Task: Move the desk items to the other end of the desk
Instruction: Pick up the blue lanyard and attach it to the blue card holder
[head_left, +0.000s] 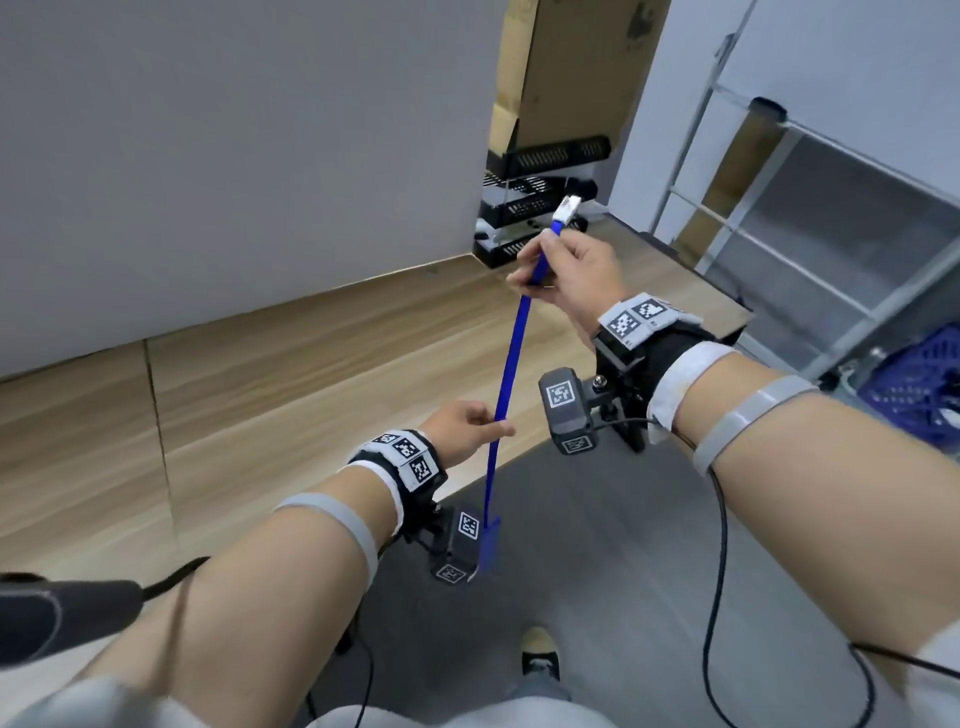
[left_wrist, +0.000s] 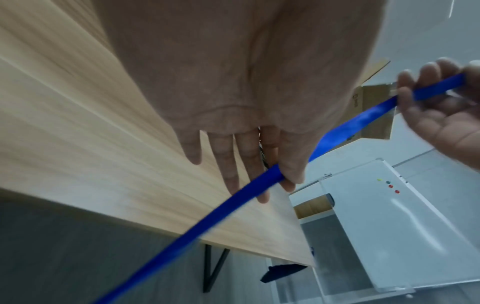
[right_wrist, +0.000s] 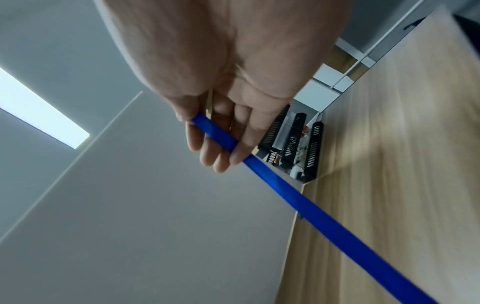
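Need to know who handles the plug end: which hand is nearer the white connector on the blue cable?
Right. The right hand grips the blue cable just below the white connector; the left hand pinches it much farther down.

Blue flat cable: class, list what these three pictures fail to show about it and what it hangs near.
- Head view: the blue flat cable drops behind the left wrist camera; its lower end is hidden.
- Left wrist view: motion blur smears the desk; the frame's bottom edge cuts the cable.
- Right wrist view: the right hand hides the white connector.
- Black mesh trays: contents too small.
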